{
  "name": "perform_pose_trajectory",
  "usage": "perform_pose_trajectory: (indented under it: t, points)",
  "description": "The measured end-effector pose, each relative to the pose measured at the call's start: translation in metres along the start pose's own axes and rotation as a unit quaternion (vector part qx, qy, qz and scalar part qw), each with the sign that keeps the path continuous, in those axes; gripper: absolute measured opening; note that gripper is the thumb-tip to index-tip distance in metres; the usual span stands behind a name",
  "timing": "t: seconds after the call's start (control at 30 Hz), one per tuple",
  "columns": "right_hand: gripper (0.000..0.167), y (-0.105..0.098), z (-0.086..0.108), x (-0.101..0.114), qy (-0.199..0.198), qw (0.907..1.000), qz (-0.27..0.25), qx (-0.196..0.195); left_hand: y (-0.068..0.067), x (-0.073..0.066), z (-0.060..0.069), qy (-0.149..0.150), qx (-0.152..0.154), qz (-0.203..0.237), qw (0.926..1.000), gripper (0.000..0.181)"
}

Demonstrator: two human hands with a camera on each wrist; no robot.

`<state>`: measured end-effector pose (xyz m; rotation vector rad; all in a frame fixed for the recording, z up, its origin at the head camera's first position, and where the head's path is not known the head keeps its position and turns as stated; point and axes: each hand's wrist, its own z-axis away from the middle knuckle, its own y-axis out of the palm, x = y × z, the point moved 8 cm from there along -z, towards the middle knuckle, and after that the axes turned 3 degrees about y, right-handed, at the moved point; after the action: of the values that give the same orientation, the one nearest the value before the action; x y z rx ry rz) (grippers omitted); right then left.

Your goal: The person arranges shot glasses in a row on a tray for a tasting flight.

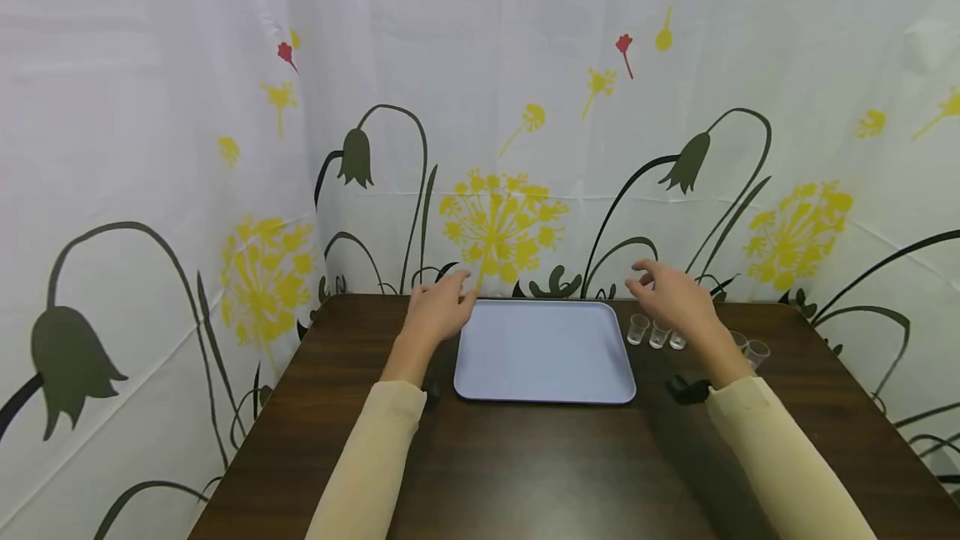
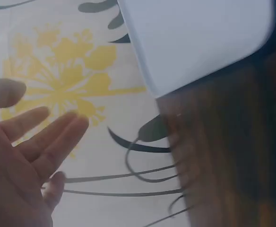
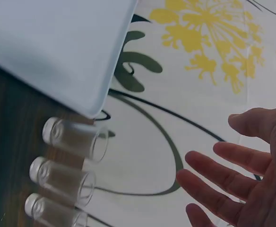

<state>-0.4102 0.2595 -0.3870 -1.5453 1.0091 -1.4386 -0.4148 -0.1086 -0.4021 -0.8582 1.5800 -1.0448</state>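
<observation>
A pale lavender rectangular tray (image 1: 545, 352) lies on the dark wooden table, its bare surface showing. My left hand (image 1: 439, 307) is raised by the tray's left back corner, fingers loosely bent and holding nothing; the left wrist view shows the same hand (image 2: 38, 151) with its fingers apart. Over the right side my right hand (image 1: 670, 294) hovers in the air near small clear glasses (image 1: 637, 329), touching none of them. In the right wrist view its fingers spread loosely, and the hand (image 3: 242, 170) stands apart from the glasses (image 3: 75, 138).
More small glasses (image 1: 757, 352) stand to the right, partly behind my right forearm. A white curtain (image 1: 480, 48) with yellow and green flower prints hangs along the back and sides of the table (image 1: 525, 473). Black bands are at both wrists.
</observation>
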Motion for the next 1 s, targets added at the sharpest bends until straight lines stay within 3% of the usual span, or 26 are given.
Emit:
perform_pose_trajectory:
  t: [0.13, 0.27, 0.57, 0.8, 1.0]
  points:
    - [0.055, 0.004, 0.0, -0.013, 0.011, 0.9997, 0.016, 0.014, 0.011, 0.017, 0.016, -0.026, -0.038, 0.062, 0.997, 0.044]
    - [0.057, 0.016, 0.0, -0.024, 0.019, 0.9974, 0.037, 0.059, 0.033, 0.035, 0.031, -0.06, -0.045, 0.1, 0.9921, 0.039]
    - [0.06, 0.043, 0.002, -0.043, 0.044, 0.9921, 0.044, 0.109, 0.076, 0.05, 0.047, -0.104, 0.006, 0.125, 0.9866, 0.041]
    - [0.056, 0.051, 0.002, -0.046, 0.052, 0.9919, 0.047, 0.106, 0.089, 0.054, 0.05, -0.101, 0.031, 0.096, 0.9898, 0.052]
    - [0.06, 0.055, 0.0, -0.05, 0.065, 0.9923, 0.053, 0.091, 0.095, 0.061, 0.051, -0.099, 0.063, 0.123, 0.9855, 0.057]
